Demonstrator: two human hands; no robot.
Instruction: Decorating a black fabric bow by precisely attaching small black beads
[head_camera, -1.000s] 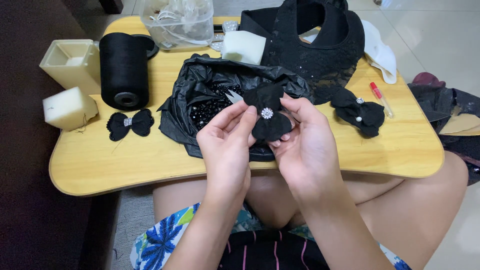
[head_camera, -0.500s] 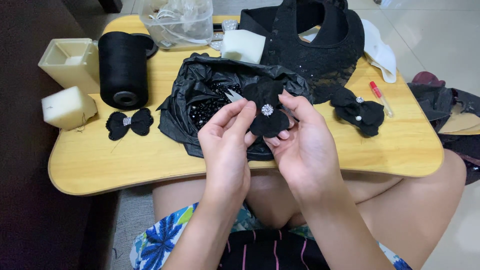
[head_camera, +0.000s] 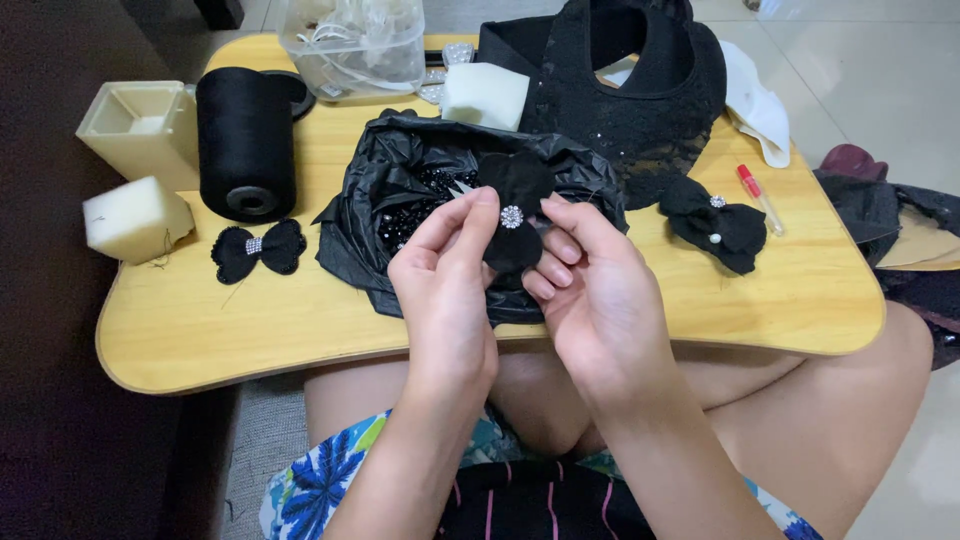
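Above the lap, the left hand (head_camera: 445, 290) and right hand (head_camera: 595, 290) together pinch a black fabric bow (head_camera: 515, 212) with a rhinestone centre, held over the black plastic bag (head_camera: 400, 200) at twelve o'clock on the wooden surface (head_camera: 300, 310).

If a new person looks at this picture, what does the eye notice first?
First, the two hands in the middle: the left hand and right hand together hold a black fabric bow with a sparkling centre. Just behind lies an open black plastic bag holding dark beads, and a big black thread spool stands at the far left of the wooden lap table.
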